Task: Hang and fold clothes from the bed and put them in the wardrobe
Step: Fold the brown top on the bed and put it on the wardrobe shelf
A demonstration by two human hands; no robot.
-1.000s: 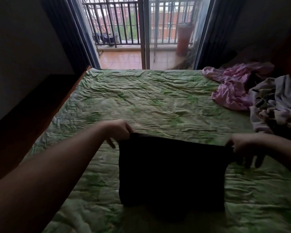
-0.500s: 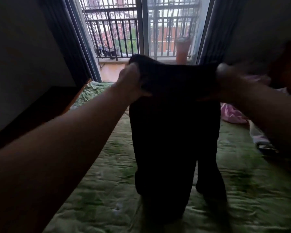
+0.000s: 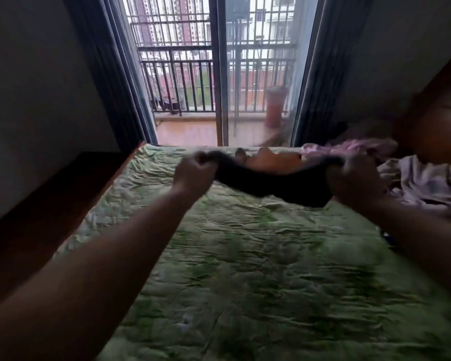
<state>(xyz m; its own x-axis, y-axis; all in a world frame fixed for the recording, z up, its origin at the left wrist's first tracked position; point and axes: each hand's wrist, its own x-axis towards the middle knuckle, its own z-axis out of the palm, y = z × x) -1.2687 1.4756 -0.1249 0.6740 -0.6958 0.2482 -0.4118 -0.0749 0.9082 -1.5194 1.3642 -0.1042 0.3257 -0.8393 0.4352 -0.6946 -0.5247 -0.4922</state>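
Both hands grip dark garment [image 3: 271, 182] ends.

Black garment [image 3: 284, 186]; green mottled bedspread [image 3: 245, 269]; pink, seemingly striped clothes [image 3: 349, 149].

Both bare forearms are extended forward, entering from 7 and 4 o'clock. The left hand [image 3: 193, 173] is closed in a fist at about 11 o'clock of centre, knuckles up. The right hand [image 3: 354, 178] is held at about 2 o'clock, level with the left, fingers curled downward. Both are pinched on a dark garment [image 3: 271, 183]. Motion blur noted.
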